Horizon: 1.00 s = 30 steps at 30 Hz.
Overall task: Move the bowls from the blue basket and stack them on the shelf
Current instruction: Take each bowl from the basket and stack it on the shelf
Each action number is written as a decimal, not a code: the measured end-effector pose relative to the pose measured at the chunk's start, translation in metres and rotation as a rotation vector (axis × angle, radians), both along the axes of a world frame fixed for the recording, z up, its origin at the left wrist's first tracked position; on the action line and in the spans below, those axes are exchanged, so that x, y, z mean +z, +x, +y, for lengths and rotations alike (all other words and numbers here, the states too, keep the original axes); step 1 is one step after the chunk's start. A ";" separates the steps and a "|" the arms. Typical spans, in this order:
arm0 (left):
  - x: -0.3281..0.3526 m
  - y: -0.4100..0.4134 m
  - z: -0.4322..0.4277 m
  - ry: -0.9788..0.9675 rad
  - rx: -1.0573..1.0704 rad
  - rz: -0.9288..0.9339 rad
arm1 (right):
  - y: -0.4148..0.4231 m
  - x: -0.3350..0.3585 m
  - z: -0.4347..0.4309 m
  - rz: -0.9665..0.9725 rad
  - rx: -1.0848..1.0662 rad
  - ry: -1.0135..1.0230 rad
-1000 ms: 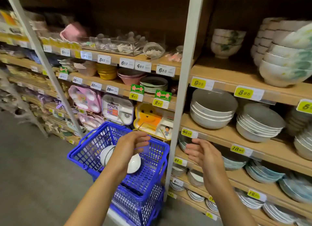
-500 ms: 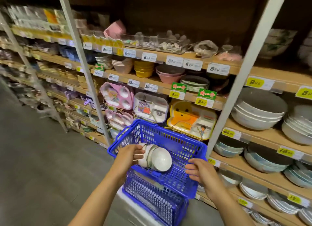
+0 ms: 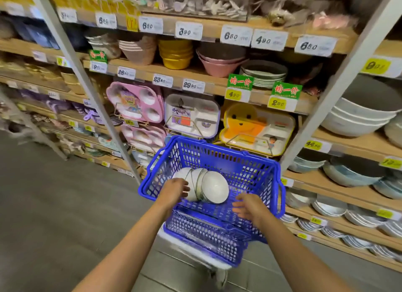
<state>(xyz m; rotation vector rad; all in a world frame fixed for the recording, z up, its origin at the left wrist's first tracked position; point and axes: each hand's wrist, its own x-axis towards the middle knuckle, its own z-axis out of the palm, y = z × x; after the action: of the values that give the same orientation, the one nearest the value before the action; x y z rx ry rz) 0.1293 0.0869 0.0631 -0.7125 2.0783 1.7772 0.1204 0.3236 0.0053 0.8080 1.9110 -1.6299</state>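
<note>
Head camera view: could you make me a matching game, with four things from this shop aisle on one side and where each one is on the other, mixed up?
Things
1. nested white ceramic bowls
2. stack of yellow bowls
3. yellow chick-shaped divided tray
4. right hand

Places
A. propped upright behind the blue plastic basket
B. on a wooden shelf, left of pink bowls
C. open, over the basket's near side
D. lying on their sides inside the basket

Pairs: 1-D, 2-B, 3-A, 4-C

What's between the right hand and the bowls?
Only the bare mesh of the basket. The right hand is just short of the bowls, with nothing else in the gap. Head view.
</note>
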 end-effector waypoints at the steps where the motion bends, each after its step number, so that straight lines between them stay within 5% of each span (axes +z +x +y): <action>1: -0.006 -0.010 0.001 -0.013 -0.020 -0.016 | -0.007 -0.007 -0.001 -0.026 -0.008 -0.010; 17: -0.119 -0.134 0.039 -0.244 -0.320 -0.259 | -0.102 -0.143 -0.033 -0.417 -0.159 -0.072; 30: -0.199 -0.140 0.025 -0.215 -0.395 -0.333 | -0.124 -0.239 -0.064 -0.445 -0.326 0.012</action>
<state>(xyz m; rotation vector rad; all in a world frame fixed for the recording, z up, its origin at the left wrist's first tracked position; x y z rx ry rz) -0.0109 0.1114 -0.1357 -0.5571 2.0235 1.1527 -0.0035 0.2592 -0.2337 1.4137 1.5323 -1.4538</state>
